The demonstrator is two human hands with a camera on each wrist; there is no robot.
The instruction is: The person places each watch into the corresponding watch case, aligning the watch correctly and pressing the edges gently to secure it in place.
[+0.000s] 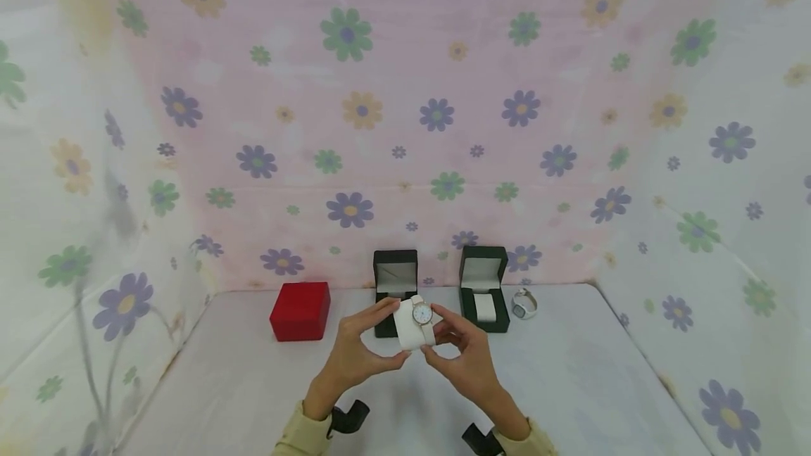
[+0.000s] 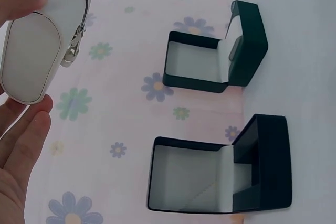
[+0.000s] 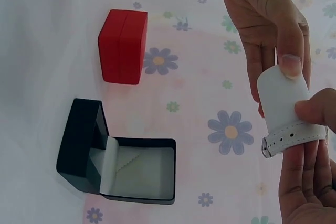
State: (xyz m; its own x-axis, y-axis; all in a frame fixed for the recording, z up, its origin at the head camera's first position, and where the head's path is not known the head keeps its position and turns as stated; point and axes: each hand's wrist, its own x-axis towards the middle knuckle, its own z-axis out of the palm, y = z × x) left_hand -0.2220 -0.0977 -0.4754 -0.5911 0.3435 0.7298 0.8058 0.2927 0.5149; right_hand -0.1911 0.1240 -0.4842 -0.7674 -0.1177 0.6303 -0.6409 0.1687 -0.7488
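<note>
Both hands hold a white watch cushion [image 1: 408, 329] up over the table, with a white-strapped wristwatch [image 1: 422, 313] wrapped round it, dial facing up. My left hand [image 1: 357, 347] grips the cushion's left end between thumb and fingers. On the other side, my right hand [image 1: 467, 357] pinches it beside the watch, its index finger by the dial and its thumb at the lower edge. In the right wrist view the strap [image 3: 294, 136] circles the cushion, its buckle hanging at the side. An open dark green watch box [image 1: 395, 273] stands just behind the hands, its slot without a cushion.
A second open green box [image 1: 484, 280] holds a white cushion [image 1: 485, 307]. To its right lies another light-strapped watch [image 1: 524, 305]. A closed red box [image 1: 300, 311] sits at the left. Behind them hangs a flowered cloth [image 1: 393, 90] along the white table's [image 1: 570, 385] back edge.
</note>
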